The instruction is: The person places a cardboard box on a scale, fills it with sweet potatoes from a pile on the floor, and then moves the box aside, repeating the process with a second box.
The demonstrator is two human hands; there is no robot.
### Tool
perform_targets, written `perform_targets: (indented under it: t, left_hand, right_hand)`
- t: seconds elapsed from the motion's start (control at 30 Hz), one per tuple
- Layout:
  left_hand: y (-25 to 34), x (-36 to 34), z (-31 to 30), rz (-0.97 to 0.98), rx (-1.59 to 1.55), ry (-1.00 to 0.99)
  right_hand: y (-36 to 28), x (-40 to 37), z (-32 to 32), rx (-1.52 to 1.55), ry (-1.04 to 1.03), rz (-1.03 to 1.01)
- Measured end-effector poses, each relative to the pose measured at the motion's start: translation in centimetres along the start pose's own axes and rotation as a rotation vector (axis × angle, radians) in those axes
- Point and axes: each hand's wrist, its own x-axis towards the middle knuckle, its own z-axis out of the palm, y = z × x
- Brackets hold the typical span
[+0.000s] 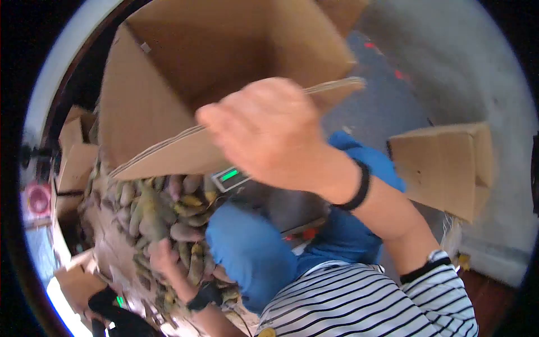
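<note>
My right hand (264, 126) is closed over the near edge of a large open cardboard box (129, 95), which is lifted and tilted in front of me; its visible inside is brown and shadowed. My left hand (163, 259) is low at the left, blurred, over a pile of long greenish and reddish roots or vegetables (188, 230). A blurred greenish vegetable (150, 216) lies just above its fingers; whether the hand touches it is unclear. Below the box edge shows a scale display (229, 175) with green digits.
A smaller cardboard box (441, 168) stands on the floor at the right. More cartons (76, 163) are at the far left, near a pink round object (38, 199). Part of another person in black (120, 314) shows at the bottom left. My knees in blue trousers flank the dark scale platform (286, 208).
</note>
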Motion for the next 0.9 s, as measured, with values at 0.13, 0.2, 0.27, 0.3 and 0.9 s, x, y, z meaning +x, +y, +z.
perform_targets:
  t: [0.13, 0.2, 0.27, 0.3, 0.9]
  left_hand:
    - [3.0, 1.2, -14.4, -0.313, -0.511, 0.727]
    - [5.7, 3.6, -20.8, -0.294, -0.759, 0.974]
    - [8.1, 5.7, -24.4, -0.226, -0.788, 1.055]
    - [9.2, 7.0, -25.9, -0.194, -0.791, 1.058]
    - [17.6, -1.5, -17.7, 0.384, -0.629, 0.248]
  right_hand:
    - [-0.7, 0.1, -0.1, 0.06, 0.058, 0.03]
    - [-0.6, 0.1, -0.1, 0.063, 0.055, 0.027]
    - [-0.4, -0.3, -0.7, 0.028, 0.055, 0.031]
    - [-0.3, -0.4, -0.9, 0.018, 0.074, 0.021]
    - [15.2, -18.8, -33.0, -0.951, -0.257, 0.816]
